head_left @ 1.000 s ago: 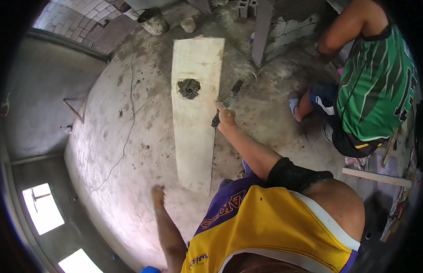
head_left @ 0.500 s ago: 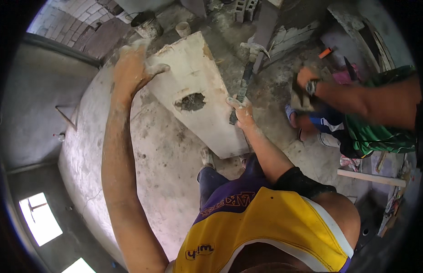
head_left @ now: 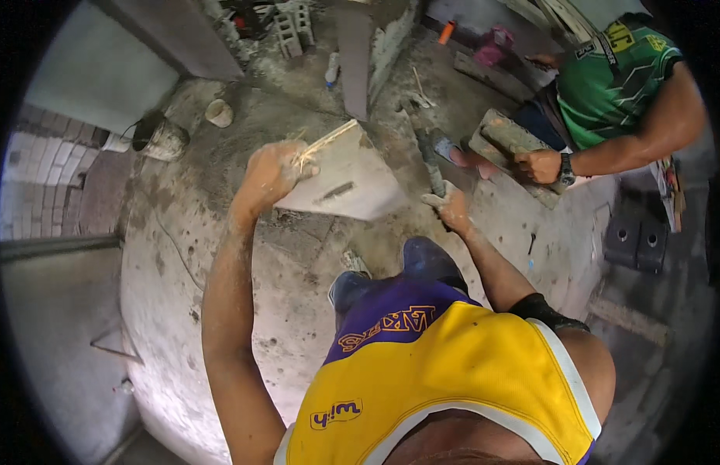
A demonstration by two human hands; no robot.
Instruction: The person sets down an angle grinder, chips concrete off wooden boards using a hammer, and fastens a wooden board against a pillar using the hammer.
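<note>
My left hand (head_left: 279,169) is closed on the near-left part of a whitish board (head_left: 352,178) with a splintered top edge, raised off the floor; a slot-like dark mark shows on it. My right hand (head_left: 449,203), dusted pale, grips the dark handle of a long tool that looks like a hammer (head_left: 432,159), its dirty head pointing away from me, just right of the board. Beside it a co-worker in a green jersey (head_left: 608,93) crouches, one hand (head_left: 540,164) holding a mortar-smeared flat piece (head_left: 503,136).
A grimy bucket (head_left: 158,139) and small tub (head_left: 219,113) stand at the left. Hollow blocks (head_left: 292,32), a bottle (head_left: 331,70) and a grey post (head_left: 354,62) are ahead. A wire (head_left: 174,244) crosses the concrete floor. Pink bag (head_left: 493,45) and orange object (head_left: 447,31) lie at back right.
The board has turned and tilted away, now seen foreshortened with the hole out of sight. My left hand rose from low left onto it. The co-worker has swung a flat piece nearer me.
</note>
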